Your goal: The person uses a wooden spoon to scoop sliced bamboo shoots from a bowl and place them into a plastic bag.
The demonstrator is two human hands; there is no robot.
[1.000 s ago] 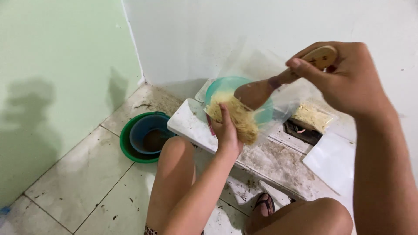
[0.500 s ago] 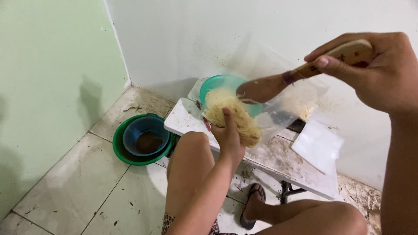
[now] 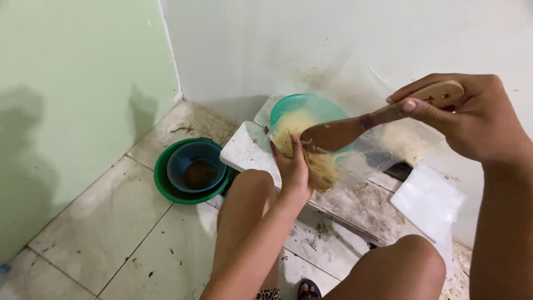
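Teal bowl (image 3: 302,105), pale yellow noodles (image 3: 311,155), brown wooden spoon (image 3: 355,125); left, blue bowl (image 3: 194,164) inside green bowl (image 3: 164,186); green wall (image 3: 72,83).

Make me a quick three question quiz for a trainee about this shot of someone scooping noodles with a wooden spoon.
1. True or false: the right hand grips the wooden spoon by its handle.
2. What does the left hand hold? A) a clump of pale noodles B) a folded cloth C) a knife
3. Fill in: on the floor at the left, a blue bowl sits inside a ____ bowl.

Key
1. True
2. A; the noodles are in a clear plastic bag in front of the teal bowl.
3. green
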